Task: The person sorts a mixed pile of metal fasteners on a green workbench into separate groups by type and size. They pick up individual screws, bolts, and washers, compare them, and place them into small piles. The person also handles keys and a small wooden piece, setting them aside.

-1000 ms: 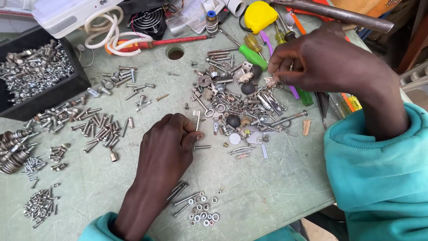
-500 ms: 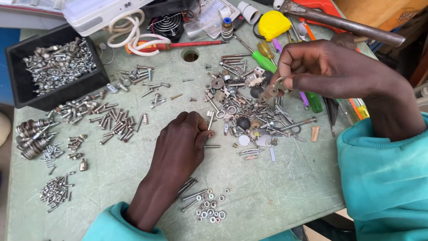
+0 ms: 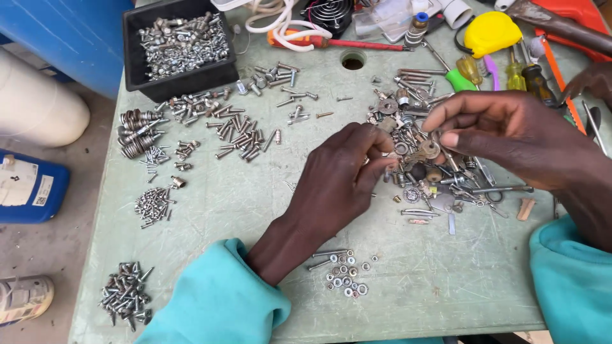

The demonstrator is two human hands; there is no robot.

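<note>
Metal bits lie sorted in small heaps on the green table [image 3: 255, 210]. Right hand [image 3: 510, 137] pinches a small round metal piece [image 3: 430, 150] above the mixed pile [image 3: 421, 172]; left hand [image 3: 338, 181] rests curled there, holding nothing I can see.

Bright, even daylight, soft shadows (barely any glare), sharp focus throughout.

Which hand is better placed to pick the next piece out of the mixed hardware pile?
Right, probably. The right hand hovers over the mixed hardware pile, fingertips pinched at a small metal piece. The left hand sits at the pile's near edge.
</note>
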